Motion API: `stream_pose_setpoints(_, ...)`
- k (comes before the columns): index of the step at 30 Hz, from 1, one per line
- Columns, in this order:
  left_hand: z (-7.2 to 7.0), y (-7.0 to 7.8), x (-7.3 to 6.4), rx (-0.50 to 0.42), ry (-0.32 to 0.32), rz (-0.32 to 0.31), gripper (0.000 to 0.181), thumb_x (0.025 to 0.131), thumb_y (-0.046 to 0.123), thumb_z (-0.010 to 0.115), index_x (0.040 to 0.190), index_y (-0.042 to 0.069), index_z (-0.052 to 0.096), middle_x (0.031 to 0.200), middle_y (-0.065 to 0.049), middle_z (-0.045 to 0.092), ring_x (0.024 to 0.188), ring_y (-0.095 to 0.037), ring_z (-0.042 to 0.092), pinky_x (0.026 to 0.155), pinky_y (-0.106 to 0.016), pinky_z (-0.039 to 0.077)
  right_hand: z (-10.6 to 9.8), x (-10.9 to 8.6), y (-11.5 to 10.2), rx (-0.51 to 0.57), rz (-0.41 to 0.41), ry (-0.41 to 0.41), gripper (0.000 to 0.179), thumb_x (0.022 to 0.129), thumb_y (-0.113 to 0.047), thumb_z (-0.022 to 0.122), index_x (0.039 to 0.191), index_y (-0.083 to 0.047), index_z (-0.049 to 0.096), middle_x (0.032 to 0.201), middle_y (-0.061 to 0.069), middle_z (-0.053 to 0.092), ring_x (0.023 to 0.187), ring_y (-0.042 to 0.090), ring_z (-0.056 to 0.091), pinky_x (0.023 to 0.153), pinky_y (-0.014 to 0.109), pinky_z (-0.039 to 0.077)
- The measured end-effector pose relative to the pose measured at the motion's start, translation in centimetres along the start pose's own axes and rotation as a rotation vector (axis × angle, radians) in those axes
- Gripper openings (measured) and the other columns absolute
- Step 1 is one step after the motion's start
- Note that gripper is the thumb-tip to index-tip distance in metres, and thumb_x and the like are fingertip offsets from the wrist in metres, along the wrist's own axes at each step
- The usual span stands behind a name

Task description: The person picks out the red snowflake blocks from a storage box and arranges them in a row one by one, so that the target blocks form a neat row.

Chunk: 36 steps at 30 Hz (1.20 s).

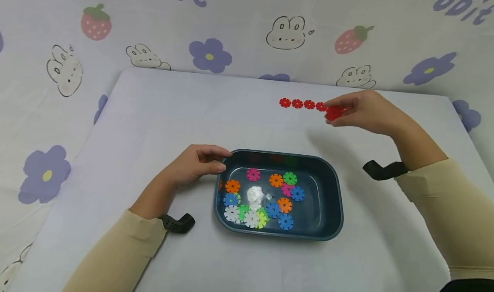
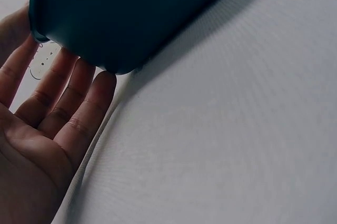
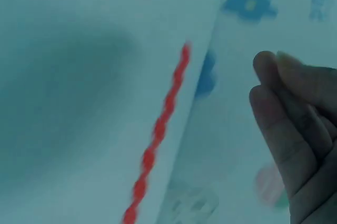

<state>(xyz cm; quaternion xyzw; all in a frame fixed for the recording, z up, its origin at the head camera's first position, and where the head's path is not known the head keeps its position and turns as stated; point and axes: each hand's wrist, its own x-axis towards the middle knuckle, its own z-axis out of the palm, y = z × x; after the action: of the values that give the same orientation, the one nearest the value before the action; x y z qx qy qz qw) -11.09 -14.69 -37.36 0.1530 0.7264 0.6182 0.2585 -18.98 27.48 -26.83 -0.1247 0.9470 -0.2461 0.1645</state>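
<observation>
At the upper right of the head view, my right hand [image 1: 360, 109] pinches a red notched disc [image 1: 333, 113] between thumb and fingers, over the end of a row of red interlocking discs [image 1: 297, 103]. In the right wrist view the thumb and fingertips come close together, and the pinched disc is hidden there. My left hand [image 1: 202, 161] rests at the left far corner of a dark blue-green basin [image 1: 335, 197]. Its extended fingers [image 2: 87, 113] touch the basin's outer wall in the left wrist view. Notched discs in several colours lie inside the basin, mostly toward its left.
The white table [image 1: 162, 112] meets a patterned cloth [image 1: 247, 22] behind the red row. Patterned cloth also hangs along the left side. A black wrist mount [image 1: 179, 223] juts from the left sleeve, another [image 1: 384, 170] from the right.
</observation>
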Motion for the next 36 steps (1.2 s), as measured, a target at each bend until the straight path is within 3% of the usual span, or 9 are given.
stream_pose_setpoints(6,0.2,-0.1,0.1,-0.006,0.003,0.0,0.036,0.089,0.016,0.073,0.123,0.007,0.067,0.125,-0.011,0.065,0.109,-0.024,0.062,0.089,-0.029,0.055,-1.8,-0.1,9.7,0.043,0.249,0.025,0.074,0.083,-0.054,0.073,0.137,-0.007,0.055,0.104,0.015,0.07,0.095,0.033,0.069,0.091,0.059,0.049)
stream_pose_setpoints(10,0.2,-0.1,0.1,-0.008,0.005,-0.007,0.037,0.088,0.018,0.074,0.123,0.008,0.067,0.126,-0.01,0.065,0.11,-0.024,0.061,0.089,-0.029,0.055,-2.0,-0.8,15.8,0.084,0.398,0.041,0.081,0.083,-0.06,0.069,0.14,-0.006,0.05,0.113,0.019,0.063,0.094,0.033,0.064,0.087,0.056,0.05)
stream_pose_setpoints(12,0.2,0.0,0.0,-0.007,0.008,-0.011,0.037,0.088,0.018,0.074,0.123,0.008,0.067,0.126,-0.009,0.065,0.11,-0.024,0.061,0.089,-0.029,0.055,-1.7,-1.3,18.2,0.105,0.466,0.057,0.084,0.081,-0.063,0.068,0.141,-0.007,0.048,0.119,0.021,0.057,0.099,0.033,0.059,0.082,0.051,0.05)
stream_pose_setpoints(14,0.2,0.1,0.0,-0.008,0.012,-0.017,0.037,0.088,0.018,0.074,0.123,0.008,0.067,0.126,-0.009,0.065,0.11,-0.025,0.061,0.089,-0.028,0.055,-1.2,-1.6,19.8,0.129,0.524,0.074,0.089,0.079,-0.067,0.067,0.144,-0.009,0.046,0.126,0.023,0.05,0.107,0.038,0.051,0.083,0.052,0.047)
stream_pose_setpoints(17,0.3,0.1,0.0,-0.009,0.015,-0.029,0.038,0.087,0.019,0.075,0.123,0.008,0.067,0.126,-0.009,0.065,0.11,-0.024,0.061,0.089,-0.028,0.054,-0.6,-1.7,21.1,0.167,0.589,0.105,0.094,0.078,-0.071,0.065,0.148,-0.013,0.042,0.133,0.026,0.043,0.116,0.043,0.042,0.085,0.058,0.046)
stream_pose_setpoints(22,0.3,0.2,-0.1,-0.001,0.022,-0.022,0.038,0.087,0.019,0.075,0.123,0.007,0.067,0.126,-0.009,0.065,0.11,-0.024,0.061,0.089,-0.028,0.055,-0.6,-0.8,21.3,0.189,0.647,0.138,0.09,0.082,-0.069,0.062,0.152,-0.018,0.036,0.142,0.027,0.036,0.122,0.045,0.038,0.093,0.065,0.043)
stream_pose_setpoints(28,0.3,0.1,-0.2,-0.015,0.022,-0.019,0.038,0.087,0.018,0.075,0.123,0.007,0.067,0.125,-0.008,0.065,0.11,-0.023,0.061,0.089,-0.027,0.054,-0.8,-0.2,20.9,0.21,0.666,0.139,0.086,0.087,-0.062,0.062,0.155,-0.02,0.03,0.149,0.027,0.03,0.132,0.048,0.029,0.104,0.066,0.036)
stream_pose_setpoints(36,0.2,0.2,-0.1,-0.03,0.013,-0.015,0.038,0.088,0.016,0.074,0.123,0.005,0.066,0.125,-0.008,0.066,0.109,-0.022,0.062,0.09,-0.027,0.054,-0.7,-0.4,20.8,0.22,0.68,0.153,0.085,0.089,-0.062,0.058,0.155,-0.017,0.03,0.148,0.026,0.032,0.133,0.047,0.03,0.106,0.068,0.033)
